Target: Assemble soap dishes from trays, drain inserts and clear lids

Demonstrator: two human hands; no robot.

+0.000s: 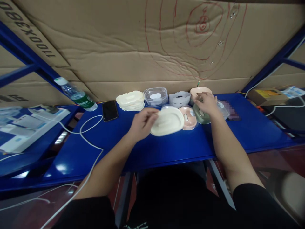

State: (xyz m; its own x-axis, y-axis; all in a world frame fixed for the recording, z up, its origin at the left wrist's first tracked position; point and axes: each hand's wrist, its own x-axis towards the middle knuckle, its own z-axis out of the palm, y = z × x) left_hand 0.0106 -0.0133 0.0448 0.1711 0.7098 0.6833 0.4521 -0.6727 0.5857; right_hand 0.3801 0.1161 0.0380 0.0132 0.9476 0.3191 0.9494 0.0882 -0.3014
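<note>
The cream dish (169, 122) was in the left hand (142, 124), pinched at its near-left rim between thumb and fingers, so it lay out toward three o'clock from that grip. Its long axis ran roughly from eight to two o'clock, and it looked to be held up over the blue table (166, 149), in front of the pink dish (190, 118). The right hand (207, 103) was well apart from it, off at about two o'clock, with bent fingers at the near edge of the peach dish (196, 91); whether they grasped that edge or only hovered over it, I cannot tell. The peach dish lay at about eleven o'clock from the right palm, making that hand the nearer one to it, while the left was clearly nearer the cream one. The green dish (201, 117) sat just below the right hand, and the cream stack (130, 101) stood toward ten o'clock from the held dish.
</note>
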